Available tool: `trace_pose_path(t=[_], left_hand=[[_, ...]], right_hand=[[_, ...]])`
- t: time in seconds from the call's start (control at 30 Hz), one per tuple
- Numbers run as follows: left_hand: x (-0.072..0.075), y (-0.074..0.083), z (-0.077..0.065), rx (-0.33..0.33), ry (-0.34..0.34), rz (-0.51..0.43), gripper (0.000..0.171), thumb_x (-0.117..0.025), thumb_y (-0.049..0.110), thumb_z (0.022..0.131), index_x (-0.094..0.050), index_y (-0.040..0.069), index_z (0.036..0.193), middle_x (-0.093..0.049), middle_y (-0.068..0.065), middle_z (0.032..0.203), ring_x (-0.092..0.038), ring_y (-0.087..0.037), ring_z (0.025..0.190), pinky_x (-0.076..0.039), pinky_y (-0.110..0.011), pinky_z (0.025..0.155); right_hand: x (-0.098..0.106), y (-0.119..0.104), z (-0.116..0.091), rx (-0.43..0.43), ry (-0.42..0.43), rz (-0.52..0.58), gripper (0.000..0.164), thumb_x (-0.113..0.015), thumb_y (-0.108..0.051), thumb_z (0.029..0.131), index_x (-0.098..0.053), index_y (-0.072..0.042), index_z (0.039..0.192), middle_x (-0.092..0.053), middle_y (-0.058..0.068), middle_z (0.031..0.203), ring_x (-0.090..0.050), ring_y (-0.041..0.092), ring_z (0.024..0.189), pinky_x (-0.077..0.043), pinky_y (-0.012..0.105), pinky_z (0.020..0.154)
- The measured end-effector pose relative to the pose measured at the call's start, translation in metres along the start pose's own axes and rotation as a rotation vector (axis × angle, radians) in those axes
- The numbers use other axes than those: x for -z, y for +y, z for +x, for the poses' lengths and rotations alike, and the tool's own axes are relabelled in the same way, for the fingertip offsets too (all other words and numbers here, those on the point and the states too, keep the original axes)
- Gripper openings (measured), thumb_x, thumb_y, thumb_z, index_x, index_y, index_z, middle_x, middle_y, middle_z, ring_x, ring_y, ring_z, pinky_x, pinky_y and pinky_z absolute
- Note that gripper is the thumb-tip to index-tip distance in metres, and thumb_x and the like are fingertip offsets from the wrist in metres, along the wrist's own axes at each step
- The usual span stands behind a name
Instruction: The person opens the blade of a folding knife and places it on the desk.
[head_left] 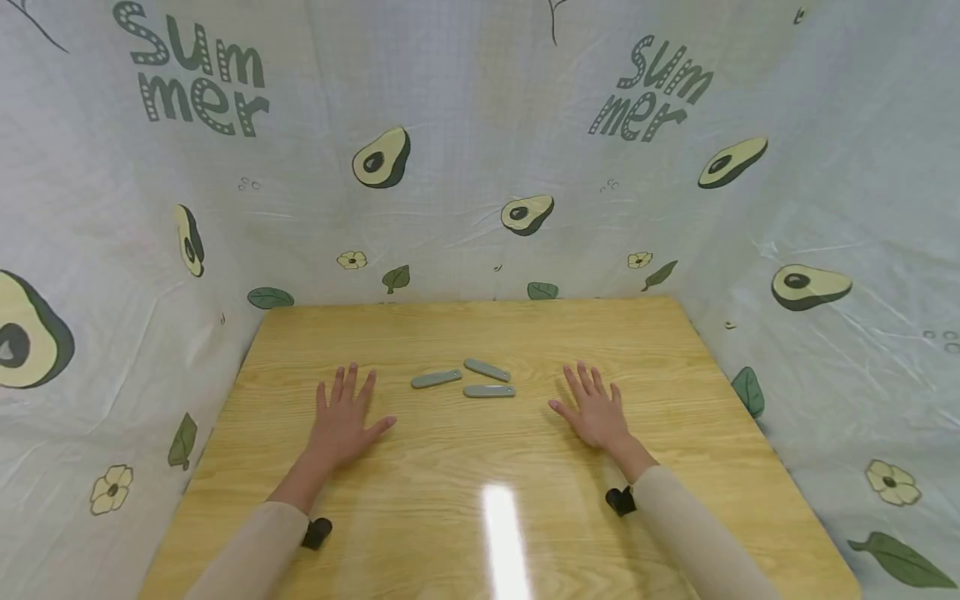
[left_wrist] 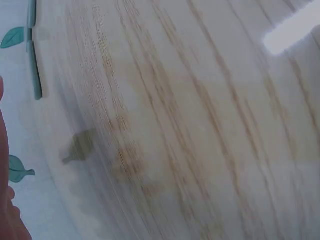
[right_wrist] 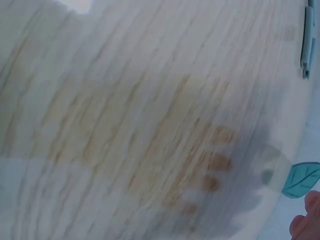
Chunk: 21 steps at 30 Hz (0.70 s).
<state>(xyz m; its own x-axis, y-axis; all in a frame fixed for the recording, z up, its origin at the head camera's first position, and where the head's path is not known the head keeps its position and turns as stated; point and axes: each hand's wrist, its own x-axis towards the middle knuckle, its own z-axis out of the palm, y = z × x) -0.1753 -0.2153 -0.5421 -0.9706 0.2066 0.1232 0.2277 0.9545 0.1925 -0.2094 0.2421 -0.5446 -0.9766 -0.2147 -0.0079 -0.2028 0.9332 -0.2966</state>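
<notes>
Three slim grey-green pieces with rounded ends, each with a small hole at one end, lie on the wooden table. One piece (head_left: pixel 437 379) is on the left, another (head_left: pixel 487 369) is at the upper right, and the third (head_left: pixel 489 391) is just below it. What kind they are is too small to tell. My left hand (head_left: pixel 341 425), palm down with fingers spread, is left of them. To their right is my right hand (head_left: pixel 596 417), fingers also extended. Both hands hold nothing. Only edges of the hands show in the wrist views.
The wooden table (head_left: pixel 420 483) carries a bright light reflection (head_left: pixel 504 533) near the front. A pale cloth (head_left: pixel 450 100) printed with avocados, leaves and lettering hangs behind it and along both sides. A black device (head_left: pixel 317 533) sits at the left wrist, another (head_left: pixel 621 500) at the right.
</notes>
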Motion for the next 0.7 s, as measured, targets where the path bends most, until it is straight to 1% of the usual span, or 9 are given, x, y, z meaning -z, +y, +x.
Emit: trace_pose_path(t=[0.07,0.13,0.2,0.33,0.4,0.57,0.7], left_hand=[[-0.001,0.002,0.002,-0.015,0.003,-0.020,0.092,-0.048,0.068,0.089,-0.016,0.013,0.156,-0.006,-0.022,0.161,-0.003,-0.042,0.149,-0.004,-0.069,0.115],[-0.001,0.005,0.005,-0.015,0.003,-0.031,0.092,-0.049,0.067,0.089,-0.015,0.014,0.156,-0.006,-0.022,0.162,-0.001,-0.041,0.149,-0.003,-0.068,0.116],[0.000,0.007,0.008,-0.005,-0.005,-0.044,0.092,-0.048,0.067,0.090,-0.014,0.014,0.156,-0.003,-0.022,0.162,0.002,-0.042,0.149,0.000,-0.068,0.116],[0.001,0.012,0.014,0.010,-0.012,-0.056,0.090,-0.047,0.066,0.091,-0.014,0.012,0.156,-0.002,-0.022,0.162,0.001,-0.043,0.149,0.000,-0.070,0.115],[0.001,0.015,0.017,-0.006,-0.021,-0.083,0.090,-0.047,0.064,0.092,-0.014,0.010,0.156,-0.003,-0.021,0.162,-0.002,-0.042,0.149,-0.001,-0.069,0.115],[-0.002,0.023,0.023,-0.066,-0.059,-0.185,0.089,-0.047,0.058,0.095,-0.009,0.003,0.155,-0.009,-0.018,0.163,-0.009,-0.036,0.150,-0.008,-0.060,0.121],[-0.005,0.031,0.028,-0.099,-0.070,-0.203,0.089,-0.047,0.057,0.096,-0.009,0.002,0.155,-0.010,-0.017,0.163,-0.010,-0.035,0.150,-0.006,-0.059,0.121]], right_hand=[[0.000,-0.002,0.002,0.005,0.004,0.006,0.080,-0.038,-0.065,0.096,-0.017,-0.017,0.156,-0.012,0.016,0.162,-0.009,0.041,0.149,-0.007,0.071,0.113],[0.001,-0.005,0.004,0.014,0.008,0.015,0.079,-0.038,-0.064,0.096,-0.017,-0.017,0.156,-0.013,0.016,0.162,-0.010,0.041,0.149,-0.008,0.072,0.113],[0.002,-0.008,0.006,0.021,0.011,0.019,0.079,-0.039,-0.063,0.096,-0.017,-0.016,0.156,-0.013,0.017,0.162,-0.010,0.040,0.149,-0.008,0.071,0.113],[0.002,-0.013,0.011,0.033,0.001,0.004,0.079,-0.036,-0.063,0.097,-0.013,-0.017,0.157,-0.012,0.016,0.162,-0.010,0.039,0.149,-0.010,0.070,0.115],[0.001,-0.015,0.012,0.041,-0.008,0.005,0.079,-0.036,-0.063,0.097,-0.013,-0.017,0.157,-0.013,0.016,0.162,-0.011,0.039,0.149,-0.010,0.070,0.115],[-0.001,-0.022,0.014,0.073,-0.029,0.033,0.077,-0.042,-0.058,0.098,-0.018,-0.014,0.156,-0.016,0.016,0.162,-0.014,0.041,0.148,-0.013,0.072,0.113],[-0.004,-0.029,0.017,0.091,-0.039,0.042,0.077,-0.045,-0.054,0.098,-0.015,-0.014,0.156,-0.015,0.015,0.162,-0.014,0.040,0.149,-0.013,0.071,0.114]])
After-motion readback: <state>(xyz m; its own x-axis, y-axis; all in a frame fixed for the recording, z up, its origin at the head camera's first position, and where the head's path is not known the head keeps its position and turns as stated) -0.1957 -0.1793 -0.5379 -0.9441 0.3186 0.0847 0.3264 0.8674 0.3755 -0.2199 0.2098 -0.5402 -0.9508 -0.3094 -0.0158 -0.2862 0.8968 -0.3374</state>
